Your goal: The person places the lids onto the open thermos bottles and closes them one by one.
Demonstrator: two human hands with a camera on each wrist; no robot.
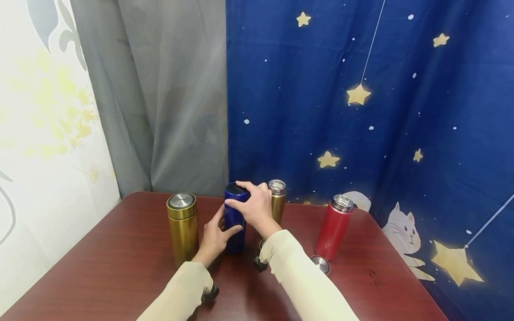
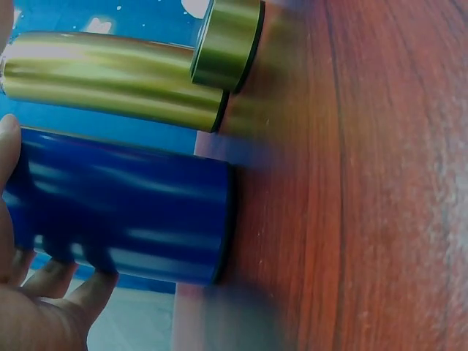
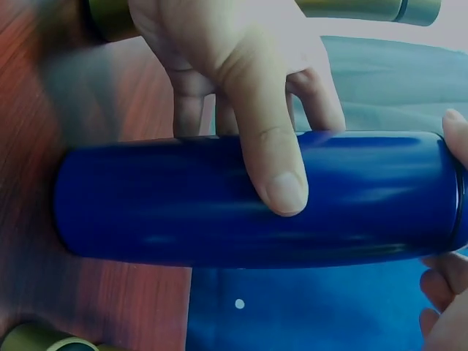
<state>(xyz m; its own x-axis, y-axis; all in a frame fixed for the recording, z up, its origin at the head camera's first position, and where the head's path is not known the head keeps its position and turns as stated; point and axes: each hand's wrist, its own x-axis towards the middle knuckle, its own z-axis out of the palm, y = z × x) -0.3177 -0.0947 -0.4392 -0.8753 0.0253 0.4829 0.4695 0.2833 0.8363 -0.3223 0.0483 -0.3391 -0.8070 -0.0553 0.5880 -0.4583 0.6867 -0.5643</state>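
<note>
A blue thermos bottle [image 1: 234, 218] stands upright on the table between both hands. My left hand [image 1: 213, 237] grips its body from the left, the thumb lying across the front in the right wrist view. From above, my right hand [image 1: 257, 206] holds the dark-topped lid [image 1: 236, 189] by its sides. In the right wrist view a seam shows close to the right fingers [image 3: 439, 289], and the lid is mostly out of frame. Just behind, to the right, stands an uncapped gold thermos [image 1: 278, 206]. Its base is close to a gold lid [image 2: 230, 45] in the left wrist view.
Left of the hands stands a capped gold thermos [image 1: 183, 232]. On the right, a red thermos [image 1: 334, 229] has an open steel mouth, and a round lid [image 1: 321, 264] lies before it. Curtains [image 1: 305, 111] hang behind the reddish-brown table [image 1: 100, 263].
</note>
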